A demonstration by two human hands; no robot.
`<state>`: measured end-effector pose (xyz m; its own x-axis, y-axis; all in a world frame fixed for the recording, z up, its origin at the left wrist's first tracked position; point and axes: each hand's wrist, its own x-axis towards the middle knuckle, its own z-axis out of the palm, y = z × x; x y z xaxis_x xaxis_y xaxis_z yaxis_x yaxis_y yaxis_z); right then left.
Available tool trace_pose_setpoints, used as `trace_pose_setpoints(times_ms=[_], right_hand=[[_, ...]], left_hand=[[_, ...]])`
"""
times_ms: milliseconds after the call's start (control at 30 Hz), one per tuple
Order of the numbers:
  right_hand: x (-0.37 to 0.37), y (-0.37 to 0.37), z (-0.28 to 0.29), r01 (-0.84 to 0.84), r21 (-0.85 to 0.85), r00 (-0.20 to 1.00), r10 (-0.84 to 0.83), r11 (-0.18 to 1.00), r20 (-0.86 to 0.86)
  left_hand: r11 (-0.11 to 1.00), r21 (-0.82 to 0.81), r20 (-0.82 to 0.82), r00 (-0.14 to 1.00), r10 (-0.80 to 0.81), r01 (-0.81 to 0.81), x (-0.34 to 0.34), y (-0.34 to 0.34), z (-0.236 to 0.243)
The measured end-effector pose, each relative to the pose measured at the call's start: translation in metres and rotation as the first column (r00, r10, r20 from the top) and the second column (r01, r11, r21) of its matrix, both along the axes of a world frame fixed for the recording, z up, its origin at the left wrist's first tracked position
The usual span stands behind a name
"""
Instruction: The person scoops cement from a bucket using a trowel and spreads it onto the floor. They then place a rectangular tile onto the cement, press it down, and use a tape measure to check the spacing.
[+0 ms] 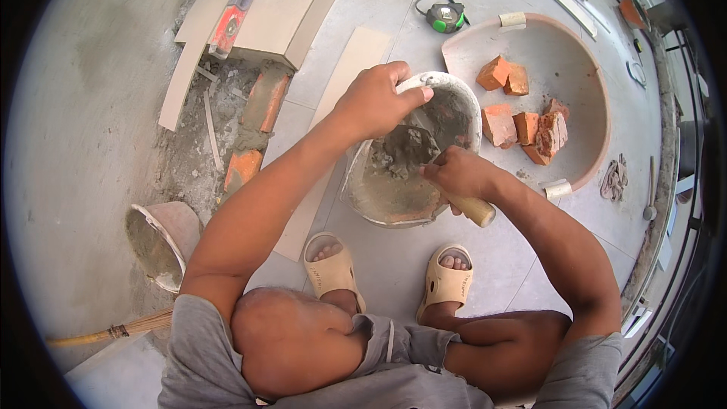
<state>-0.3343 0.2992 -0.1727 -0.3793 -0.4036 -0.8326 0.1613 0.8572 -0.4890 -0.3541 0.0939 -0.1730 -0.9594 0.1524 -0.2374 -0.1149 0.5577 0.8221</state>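
A mortar bucket [476,123] with a whitish, caked rim stands on the floor in front of my feet, its mouth facing up at me. My left hand [380,100] is closed over its far left rim, thumb on the inner side. In my right hand [460,173] is a trowel [479,213], gripped by its pale wooden handle. The trowel's blade reaches into the bucket and is partly hidden by grey mortar [395,157]. Wet mortar also coats the bucket's inner wall.
Broken bricks [528,127] lie in a large shallow basin [606,106] at the right. Beyond the bucket is a tape measure [445,18]. A spirit level [241,7] rests on the tiled step [280,26]. A second bucket [182,221] lies tipped at left, near a broom [121,327].
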Motion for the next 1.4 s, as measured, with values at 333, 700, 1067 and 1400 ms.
trace_pose_setpoints(times_ms=[333, 700, 1067, 1400], right_hand=[[0.029, -0.003, 0.007, -0.397, 0.235, 0.814, 0.459, 0.887, -0.355], [0.034, -0.005, -0.001, -0.422, 0.199, 0.781, 0.466, 0.884, -0.416], [0.018, -0.005, 0.005, -0.475, 0.173, 0.831, 0.505, 0.863, -0.232], [0.006, 0.019, 0.005, -0.296, -0.053, 0.951, 0.290, 0.954, -0.108]], left_hand=[[1.000, 0.021, 0.003, 1.000, -0.015, 0.015, -0.004, 0.002, -0.001], [1.000, 0.007, 0.003, 1.000, -0.017, 0.016, -0.002, 0.003, -0.002], [1.000, 0.002, -0.052, 0.999, -0.003, 0.003, 0.003, 0.009, -0.004], [1.000, 0.023, -0.001, 1.000, 0.004, -0.004, -0.002, 0.012, 0.000]])
